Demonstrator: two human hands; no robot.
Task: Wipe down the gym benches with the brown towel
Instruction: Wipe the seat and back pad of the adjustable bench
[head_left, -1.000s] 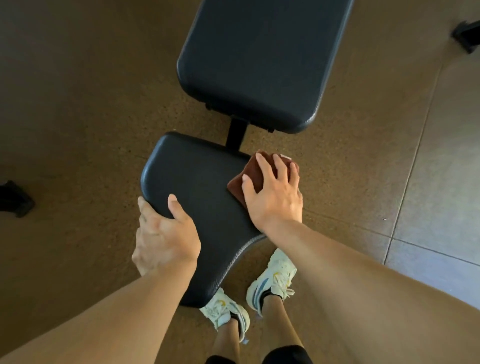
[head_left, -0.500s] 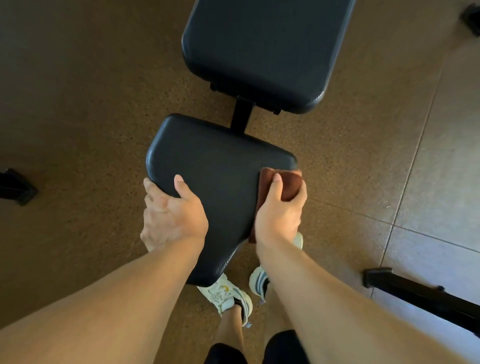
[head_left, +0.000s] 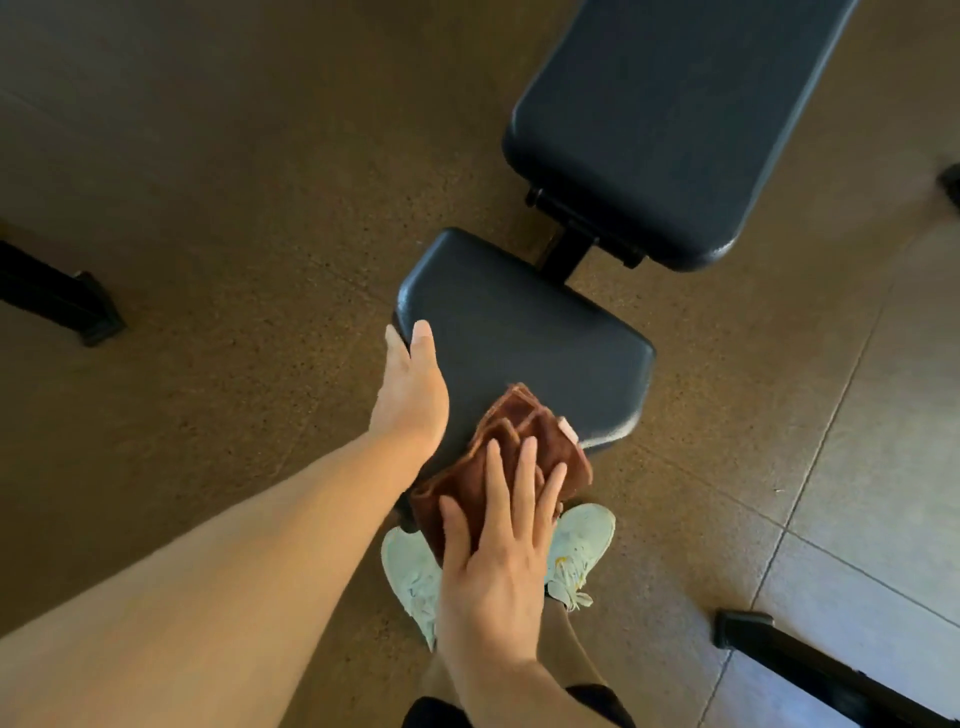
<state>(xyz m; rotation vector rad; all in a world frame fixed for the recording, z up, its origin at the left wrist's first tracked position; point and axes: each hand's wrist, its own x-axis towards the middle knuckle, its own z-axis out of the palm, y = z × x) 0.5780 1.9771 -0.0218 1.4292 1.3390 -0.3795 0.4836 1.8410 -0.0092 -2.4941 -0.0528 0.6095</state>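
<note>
The black padded seat of a gym bench lies below me, with its longer back pad beyond at the upper right. A folded brown towel lies on the seat's near end. My right hand presses flat on the towel with its fingers spread. My left hand grips the seat's left edge, thumb on top of the pad.
My two pale sneakers stand on the brown speckled floor just under the seat's near end. A black equipment foot lies at the left, another black bar at the lower right. Grey tiles cover the floor on the right.
My right hand has slid the towel from the seat's right edge down to its near end and now lies flat on it. My left hand has moved further along the left edge.
</note>
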